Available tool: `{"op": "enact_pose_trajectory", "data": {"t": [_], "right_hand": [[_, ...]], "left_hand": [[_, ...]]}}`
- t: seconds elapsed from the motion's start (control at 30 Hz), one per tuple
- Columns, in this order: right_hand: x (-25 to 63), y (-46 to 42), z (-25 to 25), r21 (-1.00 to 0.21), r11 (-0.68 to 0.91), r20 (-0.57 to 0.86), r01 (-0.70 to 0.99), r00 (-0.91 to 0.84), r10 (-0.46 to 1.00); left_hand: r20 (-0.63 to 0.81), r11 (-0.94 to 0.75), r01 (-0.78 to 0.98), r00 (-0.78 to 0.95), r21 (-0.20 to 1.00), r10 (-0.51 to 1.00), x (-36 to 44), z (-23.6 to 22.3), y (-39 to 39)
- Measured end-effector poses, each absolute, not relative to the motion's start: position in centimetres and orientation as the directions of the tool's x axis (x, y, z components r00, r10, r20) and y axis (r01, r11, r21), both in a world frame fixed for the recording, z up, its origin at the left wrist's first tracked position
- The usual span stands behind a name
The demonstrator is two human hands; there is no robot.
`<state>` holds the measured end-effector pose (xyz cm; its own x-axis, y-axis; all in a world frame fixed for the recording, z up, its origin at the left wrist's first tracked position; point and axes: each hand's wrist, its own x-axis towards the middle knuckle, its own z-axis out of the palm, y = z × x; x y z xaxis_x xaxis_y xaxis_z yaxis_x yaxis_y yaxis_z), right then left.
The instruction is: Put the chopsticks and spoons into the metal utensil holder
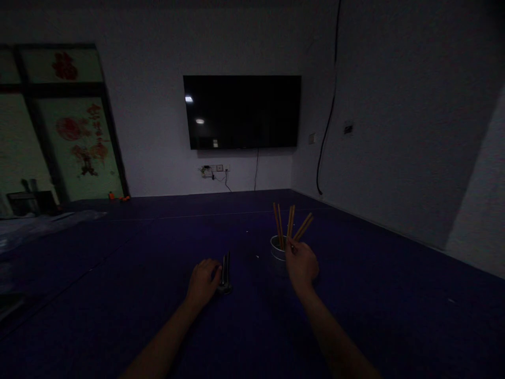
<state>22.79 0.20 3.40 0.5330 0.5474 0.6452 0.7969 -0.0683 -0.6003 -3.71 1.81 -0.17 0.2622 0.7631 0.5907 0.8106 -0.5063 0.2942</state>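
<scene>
A round container with a pale rim (278,257) stands on the dark blue floor covering. Several wooden chopsticks (278,223) lean out of it, fanned in different directions. My right hand (302,265) is at the container's right side, thumb and fingertips pinched on chopsticks (291,221) at its rim. Further left, my left hand (204,279) rests low with its fingers stretched out, thumb beside some long, dark, shiny pieces (225,273). These look like metal utensils, but the dim light hides their exact kind. The lower ends of the chopsticks are hidden.
A wall-mounted television (242,112) hangs ahead above sockets (216,169) with cables. A black cable (326,131) runs down the right wall. Small orange things (118,197) lie near the door (87,142), and clear plastic sheeting (43,226) spreads at the left. Small white scraps dot the floor.
</scene>
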Motion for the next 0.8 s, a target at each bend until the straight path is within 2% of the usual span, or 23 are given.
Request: {"op": "enact_pose_trajectory", "data": {"t": [0.1,0.27,0.37,0.47,0.53,0.6,0.7,0.8], "right_hand": [[22.8,0.2,3.4,-0.599,-0.029,0.674,0.800,0.523,0.522],[22.6,0.0,3.7,-0.605,0.069,0.754,0.793,0.543,0.371],[21.9,-0.2,3.8,-0.529,0.178,0.830,0.830,0.462,0.312],[20.4,-0.5,3.4,-0.402,0.328,0.905,0.855,0.317,0.285],[19.2,-0.8,3.0,-0.315,0.417,0.924,0.852,0.176,0.338],[17.9,-1.3,2.5,-0.251,0.501,0.891,0.828,-0.005,0.454],[16.4,-1.8,2.0,-0.218,0.584,0.771,0.782,-0.229,0.595],[15.8,-2.1,1.8,-0.219,0.596,0.689,0.773,-0.310,0.655]], "left_hand": [[0.584,-0.509,0.814,0.276,0.280,0.763,-3.7,-0.1,1.8],[0.592,-0.514,0.814,0.281,0.270,0.756,-3.6,-0.2,1.8],[0.583,-0.507,0.820,0.283,0.264,0.762,-3.5,-0.2,1.7],[0.563,-0.493,0.829,0.283,0.265,0.777,-3.4,-0.1,1.6],[0.538,-0.473,0.840,0.278,0.265,0.796,-3.3,-0.1,1.5],[0.506,-0.452,0.852,0.276,0.266,0.818,-3.3,0.0,1.5],[0.467,-0.415,0.870,0.261,0.266,0.845,-3.3,0.1,1.5],[0.440,-0.375,0.890,0.237,0.259,0.866,-3.3,-0.1,1.7]]}}
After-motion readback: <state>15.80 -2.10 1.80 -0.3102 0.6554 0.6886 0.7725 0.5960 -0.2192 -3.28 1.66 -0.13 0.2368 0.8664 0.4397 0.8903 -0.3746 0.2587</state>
